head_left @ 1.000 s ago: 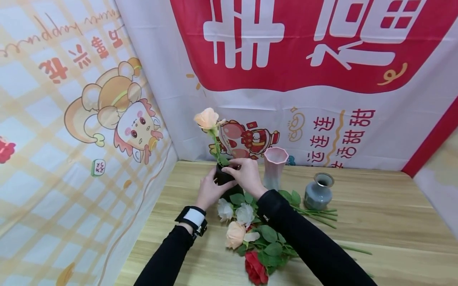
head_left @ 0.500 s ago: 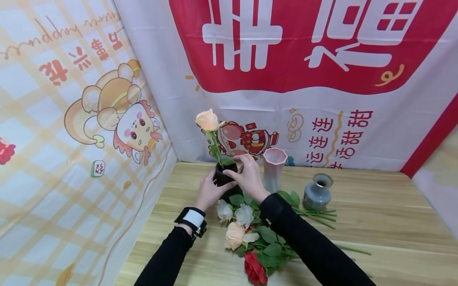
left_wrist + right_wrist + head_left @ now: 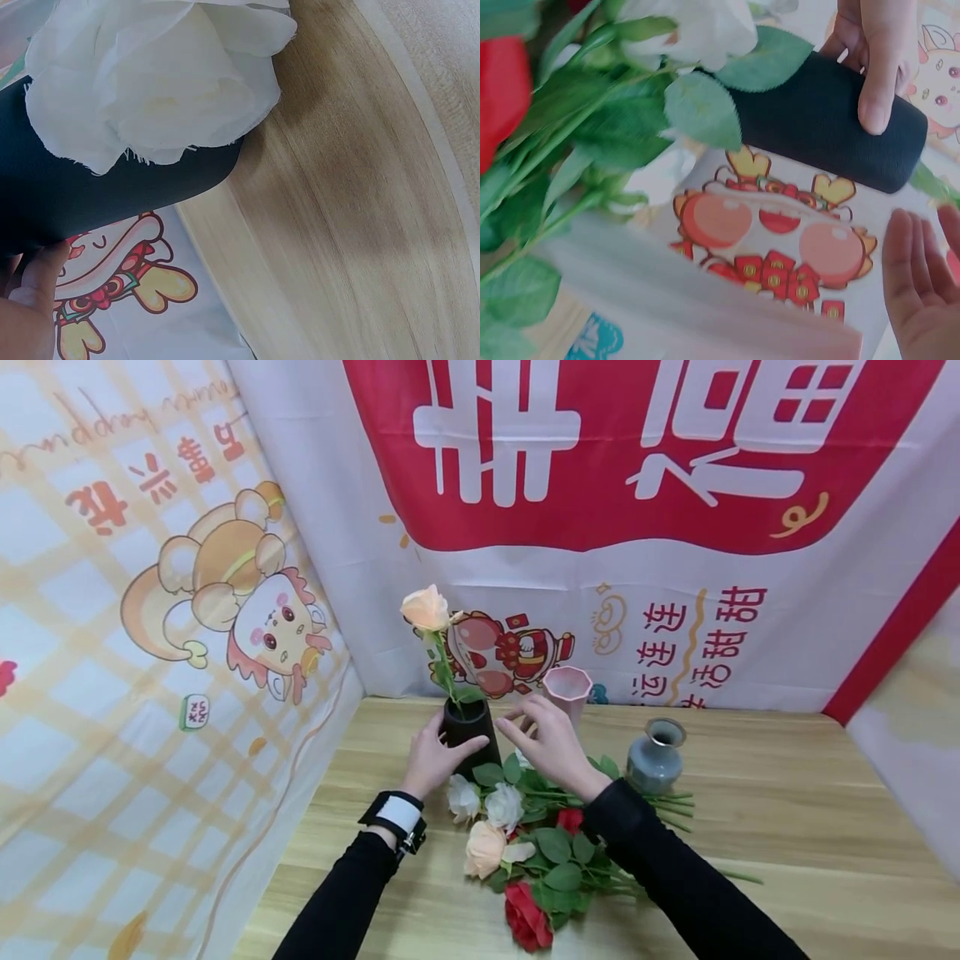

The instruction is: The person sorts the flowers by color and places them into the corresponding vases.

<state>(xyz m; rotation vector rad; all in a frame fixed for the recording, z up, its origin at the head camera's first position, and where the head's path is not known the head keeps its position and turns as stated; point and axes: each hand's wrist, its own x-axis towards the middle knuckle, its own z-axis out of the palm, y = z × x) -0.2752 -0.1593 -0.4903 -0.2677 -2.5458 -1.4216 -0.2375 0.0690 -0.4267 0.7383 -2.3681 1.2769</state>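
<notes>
A peach rose (image 3: 426, 608) stands upright in a black vase (image 3: 467, 727) near the back left of the table. My left hand (image 3: 435, 760) grips the vase's side, thumb in front; the right wrist view shows this thumb lying along the black wall (image 3: 817, 112). My right hand (image 3: 551, 745) is just right of the vase, apart from it, with loosely bent fingers and nothing held. In the left wrist view a white rose (image 3: 165, 82) covers part of the vase. The stem's lower end is hidden inside the vase.
Loose white roses (image 3: 504, 806), another peach rose (image 3: 485, 850) and a red rose (image 3: 528, 917) lie in front of the vase, stems pointing right. Behind my right hand stands a pink vase (image 3: 567, 685). A squat grey-blue vase (image 3: 656, 756) is farther right. Printed cloth hangs behind and left.
My right hand has left the rose's stem and the black vase's rim, drawing back to the right. My left hand keeps its grip on the vase. The head view has shifted slightly.
</notes>
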